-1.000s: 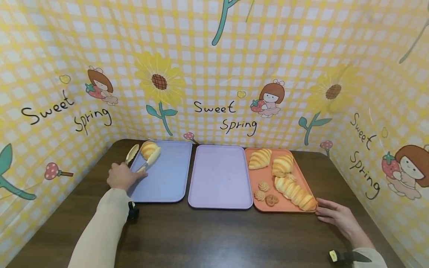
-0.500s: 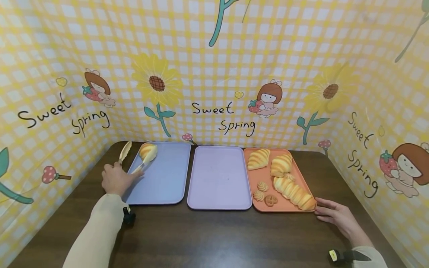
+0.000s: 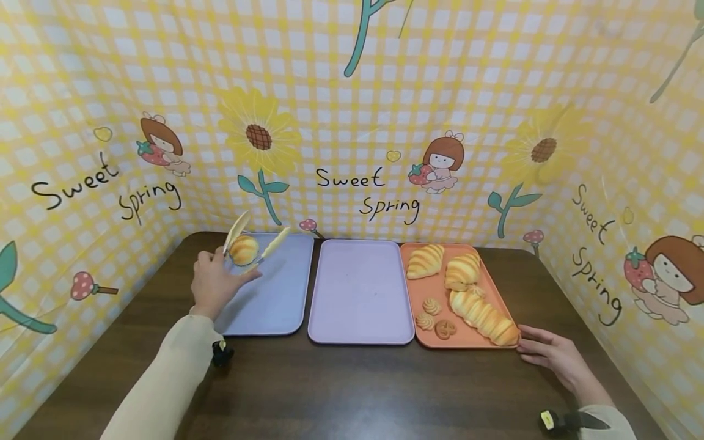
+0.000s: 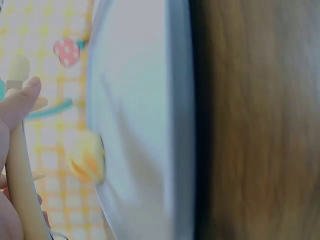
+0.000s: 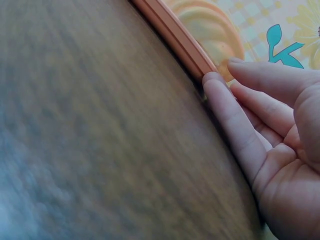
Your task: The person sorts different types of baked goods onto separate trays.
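In the head view my left hand [image 3: 216,284] holds cream-tipped tongs [image 3: 273,242], their two arms spread wide. A round striped bread roll [image 3: 243,249] shows between the arms, near the back left corner of the blue tray [image 3: 280,299]. The left wrist view has the tongs [image 4: 22,185] under the thumb, while the roll [image 4: 86,157] is blurred behind. My right hand [image 3: 555,354] rests at the front right corner of the orange tray [image 3: 420,290]. Its fingers extend fairly straight, with fingertips at the tray rim [image 5: 192,55] in the right wrist view.
A lilac tray [image 3: 360,293] stands between the other two. On the orange tray lie a long bread [image 3: 484,318], two shorter breads [image 3: 426,261] and several small cookies [image 3: 431,305]. Behind the dark wooden table [image 3: 352,391] hangs a checked cloth [image 3: 352,122].
My left hand first shifts slightly left, then right and up. The tongs tips rise, and the right arm moves off the roll to its right. The right hand stays put.
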Action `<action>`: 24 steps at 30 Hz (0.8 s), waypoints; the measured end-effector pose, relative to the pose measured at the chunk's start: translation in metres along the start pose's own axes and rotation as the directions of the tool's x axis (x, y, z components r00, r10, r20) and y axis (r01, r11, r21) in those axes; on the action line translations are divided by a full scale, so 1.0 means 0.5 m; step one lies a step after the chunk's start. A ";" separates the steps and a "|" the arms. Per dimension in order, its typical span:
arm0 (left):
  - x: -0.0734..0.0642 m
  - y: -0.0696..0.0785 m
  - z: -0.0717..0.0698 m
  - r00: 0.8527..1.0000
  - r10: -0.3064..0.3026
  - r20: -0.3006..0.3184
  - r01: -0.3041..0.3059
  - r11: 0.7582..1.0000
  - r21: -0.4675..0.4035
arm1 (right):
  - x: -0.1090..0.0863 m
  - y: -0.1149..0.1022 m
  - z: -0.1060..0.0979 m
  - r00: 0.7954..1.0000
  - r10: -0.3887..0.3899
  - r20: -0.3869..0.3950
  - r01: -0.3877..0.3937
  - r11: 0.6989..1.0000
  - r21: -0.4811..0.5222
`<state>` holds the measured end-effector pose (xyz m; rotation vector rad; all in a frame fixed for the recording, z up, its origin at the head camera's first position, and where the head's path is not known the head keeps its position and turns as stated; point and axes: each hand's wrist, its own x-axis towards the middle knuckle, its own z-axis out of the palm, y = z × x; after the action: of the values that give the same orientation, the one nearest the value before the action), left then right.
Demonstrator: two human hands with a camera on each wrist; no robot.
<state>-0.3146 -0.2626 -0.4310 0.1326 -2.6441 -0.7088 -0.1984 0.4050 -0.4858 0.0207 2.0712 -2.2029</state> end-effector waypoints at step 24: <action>-0.060 0.252 0.131 0.935 0.289 0.204 -0.282 0.957 -0.061 | 0.002 0.003 0.002 0.998 0.033 -0.046 -0.035 0.998 -0.044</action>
<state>-0.3118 -0.1172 -0.4307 -0.3497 -2.7673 -0.6952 -0.1990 0.4038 -0.4870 0.1022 2.1270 -2.1559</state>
